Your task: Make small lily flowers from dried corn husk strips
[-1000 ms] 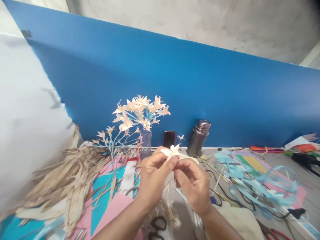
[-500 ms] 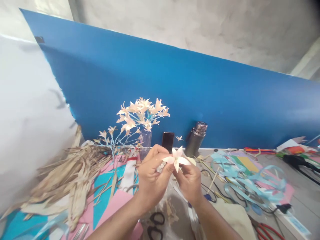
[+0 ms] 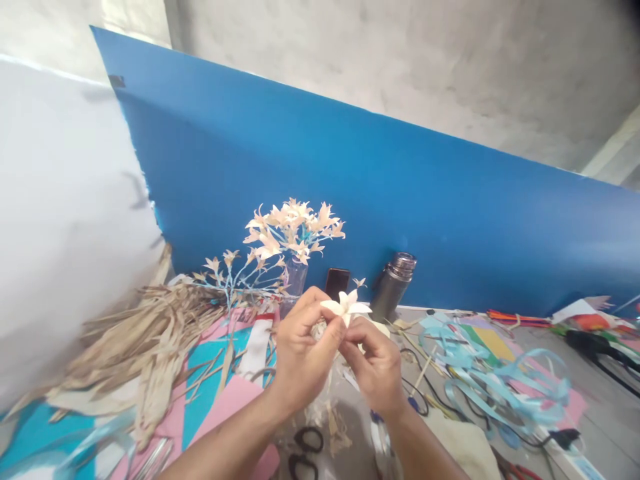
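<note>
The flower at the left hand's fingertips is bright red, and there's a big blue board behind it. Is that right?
Not quite: the flower at the left hand's fingertips isn't bright red. The head view shows that it is creamy white. The big blue board is behind it, as you said.

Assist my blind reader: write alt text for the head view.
The left hand pinches a pale flower, right hand beside it, above a cluttered table. Behind, similar flowers stand in a clear container near a dark flask.
</note>
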`<state>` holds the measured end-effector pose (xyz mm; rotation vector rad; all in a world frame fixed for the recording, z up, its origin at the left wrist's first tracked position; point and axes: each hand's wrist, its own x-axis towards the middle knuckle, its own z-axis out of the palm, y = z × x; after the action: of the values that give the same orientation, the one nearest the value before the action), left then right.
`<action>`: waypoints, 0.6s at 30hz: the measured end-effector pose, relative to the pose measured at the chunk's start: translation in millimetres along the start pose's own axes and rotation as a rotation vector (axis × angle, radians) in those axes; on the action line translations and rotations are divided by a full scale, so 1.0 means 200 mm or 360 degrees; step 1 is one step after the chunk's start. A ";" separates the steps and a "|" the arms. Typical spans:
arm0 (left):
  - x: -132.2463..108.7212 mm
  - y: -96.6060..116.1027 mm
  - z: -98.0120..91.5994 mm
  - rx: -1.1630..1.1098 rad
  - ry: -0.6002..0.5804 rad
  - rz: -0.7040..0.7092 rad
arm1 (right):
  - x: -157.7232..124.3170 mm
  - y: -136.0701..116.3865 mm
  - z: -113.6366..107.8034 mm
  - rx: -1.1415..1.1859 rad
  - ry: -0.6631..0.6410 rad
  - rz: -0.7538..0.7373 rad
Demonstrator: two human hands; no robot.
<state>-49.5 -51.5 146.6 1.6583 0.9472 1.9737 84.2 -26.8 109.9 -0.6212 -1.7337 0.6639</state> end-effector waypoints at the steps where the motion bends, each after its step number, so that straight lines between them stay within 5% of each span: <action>1: 0.01 0.00 0.00 -0.0036 0.0035 -0.0054 | 0.00 0.00 0.00 0.0005 -0.0041 0.0035; 5: 0.03 -0.01 -0.02 -0.0168 0.0119 -0.0204 | 0.00 0.01 0.00 -0.0030 -0.0158 0.0180; 9: 0.04 -0.05 0.00 -0.0087 -0.0144 -0.0349 | 0.02 0.06 0.00 -0.0044 0.0054 0.0230; 12: 0.04 -0.08 0.03 0.0066 -0.0280 -0.0242 | 0.05 0.10 -0.03 -0.0086 0.0212 0.0206; 18: 0.05 -0.09 0.01 0.0187 -0.0046 -0.0046 | 0.10 0.11 -0.07 -0.0262 0.0062 0.0022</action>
<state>-53.0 -31.5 141.3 1.7210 1.0891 1.9030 94.6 4.4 111.1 -0.7560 -1.7606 0.5182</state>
